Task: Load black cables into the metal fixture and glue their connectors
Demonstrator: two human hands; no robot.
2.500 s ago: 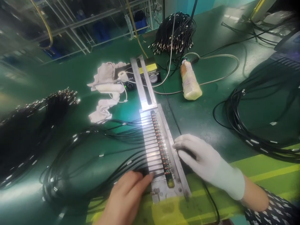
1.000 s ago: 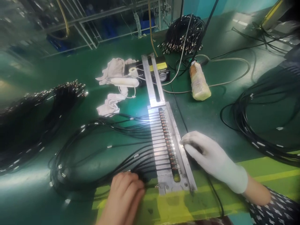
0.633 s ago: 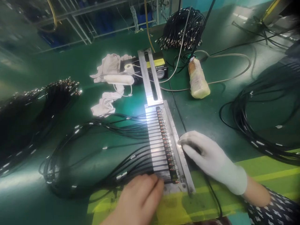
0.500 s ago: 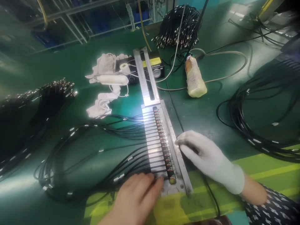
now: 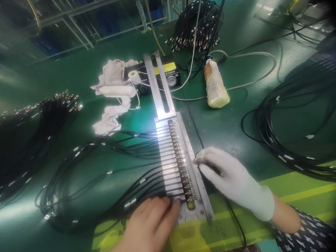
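Observation:
A long metal fixture (image 5: 166, 164) lies lengthwise on the green bench, with several black cables (image 5: 126, 175) laid across its slots from the left. Their reddish connector ends (image 5: 180, 161) line a central channel. My bare left hand (image 5: 151, 224) lies flat at the fixture's near end, fingertips pressing on the nearest cable by the last slot. My right hand (image 5: 232, 180), in a white glove, rests against the fixture's right rail with fingers extended and nothing visible in them.
A slotted metal bar (image 5: 160, 87) extends from the fixture's far end over a black control box (image 5: 169, 75). A white cloth (image 5: 110, 91), a wrapped bottle (image 5: 214, 87) and cable bundles at the back (image 5: 195, 24), left (image 5: 34, 122) and right (image 5: 294, 122) surround it.
My left hand went from curled beside the fixture's near end to stretched flat with fingertips on the last slot. The gloved right hand stayed on the right rail. The camera shifted slightly.

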